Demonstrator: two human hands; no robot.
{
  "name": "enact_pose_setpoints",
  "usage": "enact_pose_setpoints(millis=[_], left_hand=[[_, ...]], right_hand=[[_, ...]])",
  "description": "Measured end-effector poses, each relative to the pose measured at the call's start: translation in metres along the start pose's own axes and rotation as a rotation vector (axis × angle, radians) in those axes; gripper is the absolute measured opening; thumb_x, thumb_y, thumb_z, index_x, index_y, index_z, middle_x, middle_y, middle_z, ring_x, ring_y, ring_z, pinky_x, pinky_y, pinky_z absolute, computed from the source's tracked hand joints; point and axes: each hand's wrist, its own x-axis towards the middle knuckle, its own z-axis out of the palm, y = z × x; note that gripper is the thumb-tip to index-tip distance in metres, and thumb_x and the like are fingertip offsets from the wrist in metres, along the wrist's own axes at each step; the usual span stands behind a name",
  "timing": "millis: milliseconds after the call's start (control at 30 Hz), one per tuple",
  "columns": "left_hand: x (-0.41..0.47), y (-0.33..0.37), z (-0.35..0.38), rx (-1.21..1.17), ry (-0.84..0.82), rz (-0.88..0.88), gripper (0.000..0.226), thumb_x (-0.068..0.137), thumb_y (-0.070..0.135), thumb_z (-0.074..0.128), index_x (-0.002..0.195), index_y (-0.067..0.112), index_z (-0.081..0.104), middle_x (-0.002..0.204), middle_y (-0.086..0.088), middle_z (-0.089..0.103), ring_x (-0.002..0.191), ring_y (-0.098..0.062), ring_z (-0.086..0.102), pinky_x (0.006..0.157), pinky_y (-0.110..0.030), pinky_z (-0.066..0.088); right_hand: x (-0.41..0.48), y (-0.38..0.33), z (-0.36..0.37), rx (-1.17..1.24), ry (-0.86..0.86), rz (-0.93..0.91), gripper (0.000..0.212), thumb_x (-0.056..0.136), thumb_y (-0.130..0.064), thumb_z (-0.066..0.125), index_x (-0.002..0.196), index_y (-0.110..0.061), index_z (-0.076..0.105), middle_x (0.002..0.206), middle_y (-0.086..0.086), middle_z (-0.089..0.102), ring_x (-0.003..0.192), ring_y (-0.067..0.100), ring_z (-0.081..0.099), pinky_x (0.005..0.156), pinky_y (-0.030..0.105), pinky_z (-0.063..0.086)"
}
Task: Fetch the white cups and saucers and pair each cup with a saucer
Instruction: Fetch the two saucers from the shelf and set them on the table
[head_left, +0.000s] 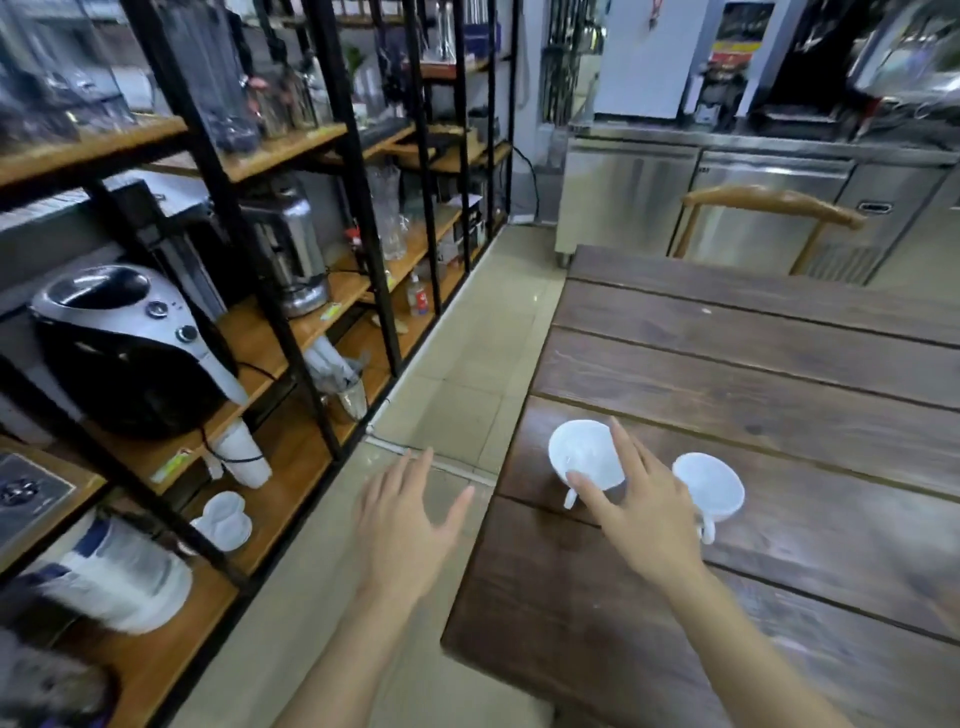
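Table (753, 374): dark brown planks with grooves between them, filling the frame from 1 to 5 o'clock; bare apart from two white cups near its left edge. Left cup (584, 454): upright, handle toward the viewer, at 5 o'clock from frame centre. Right cup (711, 486): upright, handle toward the viewer, just beside the first, at its 3 o'clock. Right hand (641, 512): fingers spread, holding nothing, above the table between the cups; its thumb overlaps the left cup's near rim, contact cannot be told. Left hand (402, 525): fingers spread, empty, over the floor (467, 374) at 6 o'clock. Floor: pale tiles, an aisle between table and shelving. Shelving (291, 150): black frame, wooden boards, from 7 to 11 o'clock, carrying glassware, a black-and-silver appliance (130, 348), a steel machine (291, 244). Saucers (223, 519): white, on a low shelf at 8 o'clock, well apart from the cups. Steel counter (727, 192): along the far wall at 1 o'clock. Chair (769, 208): wooden back, at the table's far end.
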Motion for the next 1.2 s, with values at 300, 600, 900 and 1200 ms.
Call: enact_pose_setpoints(millis=[300, 600, 900, 1200], left_hand=[[-0.094, -0.151, -0.124, 0.069, 0.236, -0.292, 0.074, 0.078, 0.069, 0.041, 0.135, 0.023, 0.047, 0.141, -0.002, 0.051, 0.130, -0.020, 0.044, 0.107, -0.038, 0.033], [-0.260, -0.299, -0.274, 0.217, 0.552, -0.677, 0.070, 0.077, 0.065, 0.047, 0.134, 0.023, 0.050, 0.140, -0.003, 0.052, 0.128, -0.024, 0.046, 0.110, -0.041, 0.032], [-0.367, -0.400, -0.358, 0.306, 0.780, -0.974, 0.073, 0.076, 0.064, 0.047, 0.134, 0.019, 0.050, 0.138, -0.003, 0.053, 0.129, -0.022, 0.045, 0.108, -0.042, 0.034], [-0.369, -0.536, -0.433, 0.330, 0.800, -1.118, 0.068, 0.080, 0.063, 0.051, 0.135, 0.024, 0.047, 0.145, 0.001, 0.045, 0.133, -0.018, 0.038, 0.110, -0.034, 0.028]], right_hand=[[-0.075, -0.168, 0.078, -0.035, -0.205, -0.404, 0.093, 0.071, -0.079, 0.026, 0.151, -0.033, 0.013, 0.146, 0.005, 0.045, 0.123, 0.028, 0.049, 0.102, 0.043, 0.035], [-0.221, -0.393, 0.176, 0.133, -0.423, -0.849, 0.087, 0.076, -0.069, 0.050, 0.149, -0.030, 0.023, 0.148, 0.004, 0.045, 0.136, 0.021, 0.041, 0.106, 0.040, 0.032], [-0.355, -0.554, 0.252, 0.277, -0.704, -1.224, 0.095, 0.067, -0.086, 0.021, 0.149, -0.042, 0.000, 0.158, -0.005, 0.026, 0.143, 0.015, 0.027, 0.115, 0.043, 0.021], [-0.414, -0.703, 0.349, 0.328, -0.805, -1.283, 0.096, 0.063, -0.087, 0.020, 0.147, -0.045, -0.003, 0.158, -0.006, 0.025, 0.143, 0.017, 0.027, 0.115, 0.045, 0.021]])
